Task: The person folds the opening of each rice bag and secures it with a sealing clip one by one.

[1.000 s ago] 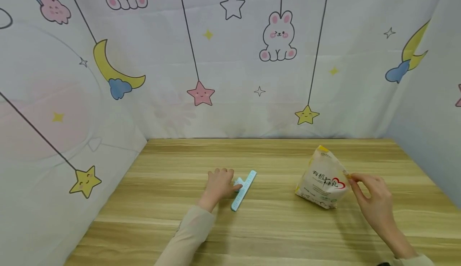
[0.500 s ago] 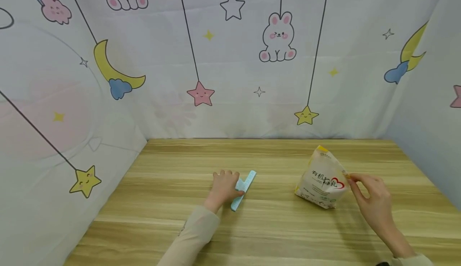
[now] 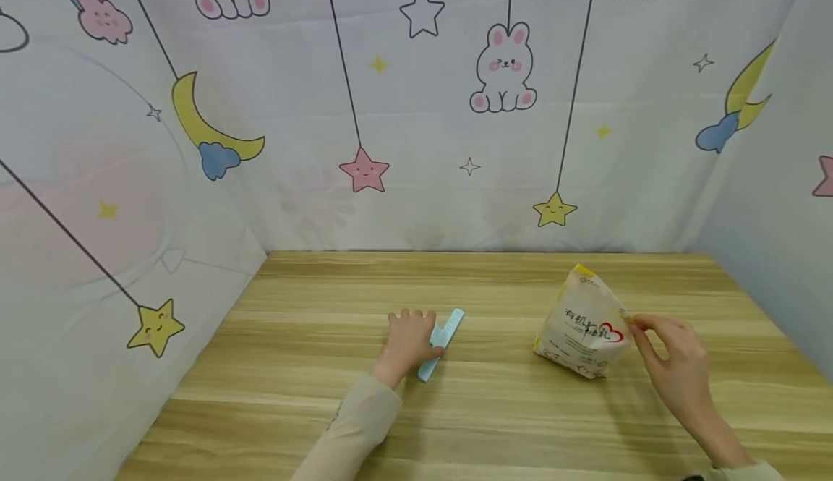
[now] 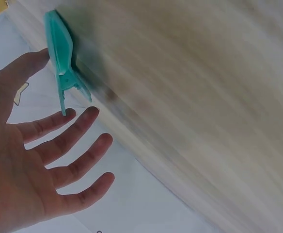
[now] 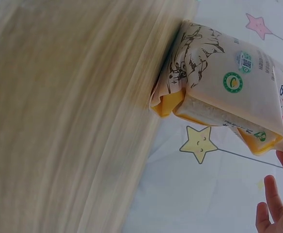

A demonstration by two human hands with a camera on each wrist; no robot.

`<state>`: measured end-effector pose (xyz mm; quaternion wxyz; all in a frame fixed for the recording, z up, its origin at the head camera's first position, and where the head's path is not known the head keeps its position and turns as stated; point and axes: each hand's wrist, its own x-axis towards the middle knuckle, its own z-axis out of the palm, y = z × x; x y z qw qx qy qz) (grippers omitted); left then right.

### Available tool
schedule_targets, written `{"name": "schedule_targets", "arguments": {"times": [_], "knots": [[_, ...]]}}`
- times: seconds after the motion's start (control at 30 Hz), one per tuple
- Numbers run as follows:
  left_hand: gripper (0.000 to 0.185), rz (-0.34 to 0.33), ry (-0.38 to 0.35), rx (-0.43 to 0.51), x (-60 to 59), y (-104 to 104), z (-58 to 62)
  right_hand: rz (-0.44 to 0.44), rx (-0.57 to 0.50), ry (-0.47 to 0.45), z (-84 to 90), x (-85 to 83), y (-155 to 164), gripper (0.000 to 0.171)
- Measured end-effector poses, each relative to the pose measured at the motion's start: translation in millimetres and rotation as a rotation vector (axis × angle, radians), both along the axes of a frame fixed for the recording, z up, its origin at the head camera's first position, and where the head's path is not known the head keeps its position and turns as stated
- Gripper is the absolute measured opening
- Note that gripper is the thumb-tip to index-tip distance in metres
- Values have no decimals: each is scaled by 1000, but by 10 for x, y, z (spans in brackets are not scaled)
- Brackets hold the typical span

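Wooden counter [image 3: 494,409] under cartoon curtains: I see the left hand [image 3: 406,340], fingers spread, has slid onto the teal clip [image 3: 441,343]. Right hand [image 3: 673,365] still pinches the rice bag [image 3: 582,329]; pickup looks imminent.

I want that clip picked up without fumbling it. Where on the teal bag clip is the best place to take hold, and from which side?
Probably the short handle end of the teal bag clip, from its left, where the left hand already reaches. The clip lies flat on the table; in the left wrist view its two handle tabs splay apart, giving thumb and fingers something to pinch.
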<state>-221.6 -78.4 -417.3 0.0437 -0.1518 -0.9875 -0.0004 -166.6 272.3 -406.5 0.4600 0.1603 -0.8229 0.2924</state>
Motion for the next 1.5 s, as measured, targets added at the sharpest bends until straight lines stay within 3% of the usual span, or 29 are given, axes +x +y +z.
{"name": "schedule_targets", "arguments": {"times": [0.5,0.73,1.07,1.5], "knots": [[56,-9,21,6,29,76,-14,9,-2,-22,-3,3,17,20],[47,-35,42,32,33,91,-25,8,-2,-9,-5,0,13,23],[35,-74,149,35,47,120,-51,-2,2,15,3,8,-4,22],[36,-89,191,65,40,141,-73,2,-2,-1,0,8,-6,21]]}}
